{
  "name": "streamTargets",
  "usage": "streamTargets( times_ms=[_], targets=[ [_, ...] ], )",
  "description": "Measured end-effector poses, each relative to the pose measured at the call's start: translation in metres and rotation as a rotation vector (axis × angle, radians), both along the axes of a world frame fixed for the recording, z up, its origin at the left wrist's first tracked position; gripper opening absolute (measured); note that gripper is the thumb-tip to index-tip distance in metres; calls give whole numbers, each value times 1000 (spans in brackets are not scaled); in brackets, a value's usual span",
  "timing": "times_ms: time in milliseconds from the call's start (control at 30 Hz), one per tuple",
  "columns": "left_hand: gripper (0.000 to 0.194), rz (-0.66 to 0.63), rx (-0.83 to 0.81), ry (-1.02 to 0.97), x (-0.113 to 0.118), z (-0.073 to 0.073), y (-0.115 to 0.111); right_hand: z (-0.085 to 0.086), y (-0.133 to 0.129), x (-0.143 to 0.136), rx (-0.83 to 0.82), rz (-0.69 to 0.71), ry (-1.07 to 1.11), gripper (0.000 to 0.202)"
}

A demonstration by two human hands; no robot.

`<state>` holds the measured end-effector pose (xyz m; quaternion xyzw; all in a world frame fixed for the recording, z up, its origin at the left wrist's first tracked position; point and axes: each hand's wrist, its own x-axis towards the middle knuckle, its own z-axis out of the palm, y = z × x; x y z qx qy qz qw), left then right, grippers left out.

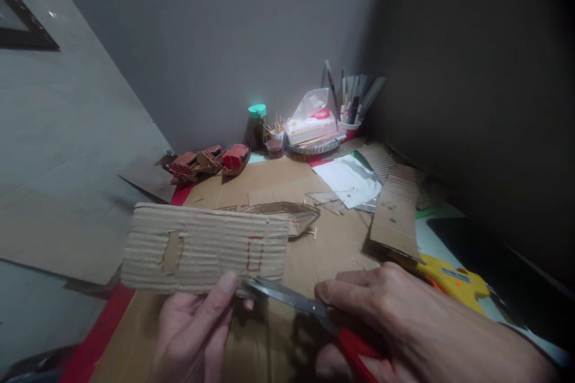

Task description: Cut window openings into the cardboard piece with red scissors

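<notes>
My left hand (197, 326) holds a rectangular piece of corrugated cardboard (206, 248) from below, thumb pressed on its lower edge. Two small rectangles are marked on the piece, one outlined in red. My right hand (404, 323) grips red-handled scissors (296, 300). The steel blades point left and their tips meet the lower right edge of the cardboard piece, next to my left thumb.
Flat cardboard sheets (269, 182) cover the table. A small cardboard boat shape (291, 214) lies behind the held piece. A yellow glue gun (453, 281) sits at right. At the back stand a tissue box (311, 125), a pen cup (349, 127), a teal-lidded jar (257, 125) and red-brown models (209, 163).
</notes>
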<state>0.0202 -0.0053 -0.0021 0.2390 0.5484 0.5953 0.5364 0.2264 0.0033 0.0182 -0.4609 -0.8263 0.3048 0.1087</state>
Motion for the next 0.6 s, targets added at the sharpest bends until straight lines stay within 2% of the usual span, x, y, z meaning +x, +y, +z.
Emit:
streamTargets(
  times_ms=[100, 167, 300, 400, 600],
  targets=[
    [21, -35, -63, -79, -1, 1, -1, 1, -1, 0, -64, -1, -44, 23],
    [19, -34, -38, -62, -3, 0, 0, 1, -1, 1, -87, 5, -60, 23],
    [21, -111, 23, -24, -11, -9, 2, 3, 1, 2, -46, 36, -49, 15],
    [22, -168, 50, -9, -16, -13, 3, 4, 3, 1, -24, 66, -129, 13],
    [23, -83, 46, -68, -10, -10, 2, 1, 4, 2, 119, 118, -236, 11]
  ],
)
